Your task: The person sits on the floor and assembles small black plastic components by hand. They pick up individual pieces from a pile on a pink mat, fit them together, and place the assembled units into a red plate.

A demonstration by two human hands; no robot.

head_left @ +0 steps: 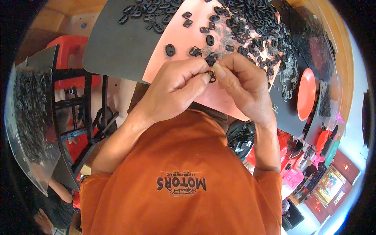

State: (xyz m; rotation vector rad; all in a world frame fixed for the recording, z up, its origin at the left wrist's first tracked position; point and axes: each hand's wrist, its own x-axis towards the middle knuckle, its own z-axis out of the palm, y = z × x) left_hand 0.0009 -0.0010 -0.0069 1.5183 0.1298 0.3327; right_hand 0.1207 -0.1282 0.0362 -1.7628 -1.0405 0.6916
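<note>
Upper ctr, L hand pinches black two-hole plastic oval, prob. light, stiff, best rim-held; R hand narrow, contents unclear.

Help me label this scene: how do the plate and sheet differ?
The plate is rounded, while the sheet has a straight lower edge. The plate is orange-red; the sheet is paler pink. The plate lies right of the right hand; the sheet spreads beneath that and the left hand, bearing black pieces. Both are reddish.
</note>
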